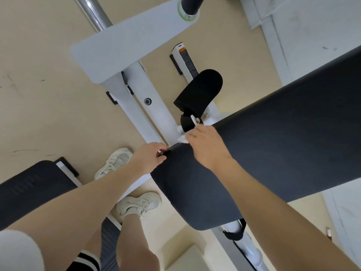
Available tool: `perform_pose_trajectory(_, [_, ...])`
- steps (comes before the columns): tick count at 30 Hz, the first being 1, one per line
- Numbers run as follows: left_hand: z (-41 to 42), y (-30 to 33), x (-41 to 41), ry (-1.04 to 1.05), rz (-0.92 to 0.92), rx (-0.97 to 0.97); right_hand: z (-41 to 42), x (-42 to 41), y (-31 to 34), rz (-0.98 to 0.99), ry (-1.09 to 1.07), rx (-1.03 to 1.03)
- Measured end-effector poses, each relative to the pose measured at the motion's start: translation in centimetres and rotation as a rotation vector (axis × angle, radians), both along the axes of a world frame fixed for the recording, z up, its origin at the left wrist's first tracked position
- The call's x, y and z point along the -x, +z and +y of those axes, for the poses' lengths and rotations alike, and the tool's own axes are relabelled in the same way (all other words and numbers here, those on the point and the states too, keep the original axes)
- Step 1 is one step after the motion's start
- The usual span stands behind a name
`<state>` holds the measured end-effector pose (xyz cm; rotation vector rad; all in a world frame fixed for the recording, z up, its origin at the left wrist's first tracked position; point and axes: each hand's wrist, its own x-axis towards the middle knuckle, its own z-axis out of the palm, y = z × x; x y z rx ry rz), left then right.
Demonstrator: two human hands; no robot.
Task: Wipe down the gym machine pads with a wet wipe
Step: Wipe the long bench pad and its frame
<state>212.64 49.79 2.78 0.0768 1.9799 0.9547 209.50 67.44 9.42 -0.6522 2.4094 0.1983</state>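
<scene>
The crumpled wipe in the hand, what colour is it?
White; the crumpled wet wipe shows in the head view.

a beige floor [39, 106] carries everything here. my two white sneakers [136, 204] stand on it near the middle, and the white machine frame [136, 90] rests on it just beyond them.

A long black ribbed machine pad [273, 145] ran from the lower centre up to the right edge. At its near-left end the left hand [149, 158] gripped the edge, and the right hand [207, 145] lay just beside it on the pad, with a crumpled white wet wipe [182, 138] under its fingers. Behind them stood a small black rounded pad [201, 87] on the white metal frame [136, 81]. Below the left hand were two white sneakers [136, 204] on the beige floor [39, 94].
</scene>
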Motion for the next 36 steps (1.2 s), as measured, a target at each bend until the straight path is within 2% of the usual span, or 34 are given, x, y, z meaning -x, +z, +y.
perform_pose_trajectory(2, [0.0,-0.2,0.1,-0.015,0.006,0.008,-0.6,-0.9,-0.8,-0.096,-0.020,0.016])
perform_pose_trajectory(9, [0.3,-0.1,0.7,-0.014,-0.003,-0.012,-0.1,0.5,-1.1,-0.145,0.291,-0.017])
perform_pose_trajectory(11, [1.1,0.3,0.9,0.005,0.010,-0.067,1.5,2.5,0.5,-0.096,0.246,-0.092])
perform_pose_trajectory(13, [2.3,0.6,1.3,-0.009,0.046,-0.120,4.6,4.5,2.4,0.003,0.102,-0.184])
perform_pose_trajectory(15, [3.5,0.9,1.6,0.007,0.066,-0.127,7.8,5.9,4.2,0.140,0.010,-0.292])
perform_pose_trajectory(17, [4.2,1.0,2.1,0.036,0.073,-0.108,8.6,6.0,5.0,0.182,-0.032,-0.364])
perform_pose_trajectory(19, [4.4,1.0,2.4,0.025,0.064,-0.094,6.9,5.3,4.5,0.177,-0.081,-0.342])
perform_pose_trajectory(25, [4.1,1.3,3.0,-0.023,0.035,-0.065,1.1,-0.3,1.3,0.046,-0.037,-0.163])
perform_pose_trajectory(29, [4.2,2.8,3.7,0.007,0.013,-0.042,3.6,1.9,2.6,0.013,0.031,-0.094])
perform_pose_trajectory(33, [4.1,5.7,4.5,0.196,0.020,-0.060,8.2,4.9,5.8,0.204,-0.068,-0.211])
perform_pose_trajectory(36, [3.6,8.6,5.4,0.244,0.077,-0.070,8.7,5.5,7.0,0.128,-0.121,-0.207])
